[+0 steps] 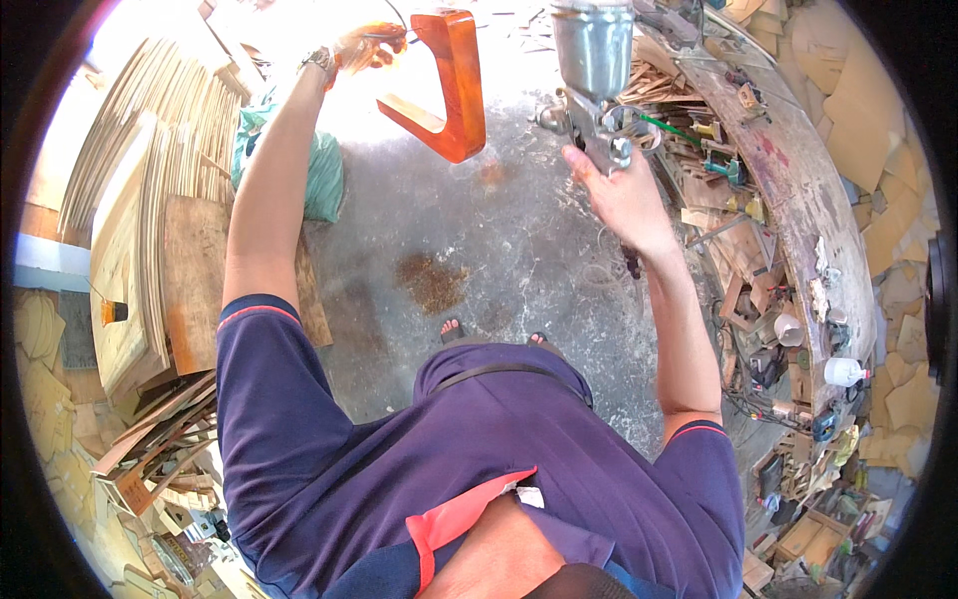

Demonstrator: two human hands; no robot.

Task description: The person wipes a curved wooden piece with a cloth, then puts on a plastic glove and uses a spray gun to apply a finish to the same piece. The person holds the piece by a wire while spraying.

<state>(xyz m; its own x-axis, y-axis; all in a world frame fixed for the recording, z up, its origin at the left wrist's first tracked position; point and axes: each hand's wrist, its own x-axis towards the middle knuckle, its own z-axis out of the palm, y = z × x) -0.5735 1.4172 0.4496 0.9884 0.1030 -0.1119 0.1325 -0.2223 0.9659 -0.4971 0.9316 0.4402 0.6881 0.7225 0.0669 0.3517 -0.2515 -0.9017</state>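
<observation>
My right hand (631, 203) is wrapped round the grip of a metal spray gun (596, 130). A silver paint cup (593, 48) stands on top of the gun, and its nozzle points left. Stretched out far ahead, my left hand (367, 46) has its fingers closed on a thin dark wire (397, 12). Beside these fingers an angular, glossy orange-brown wooden piece (465, 95) hangs in the air above the floor, to the left of the gun. Glare blurs the spot where wire and wood meet, so I cannot tell how they join.
Stacked wooden boards (135, 240) lean at the left, near a green plastic bag (321, 178). A long worn workbench (798, 190) runs along the right, with clamps and wood offcuts (743, 255) beside it. Sawdust (431, 285) lies on the concrete floor (369, 349).
</observation>
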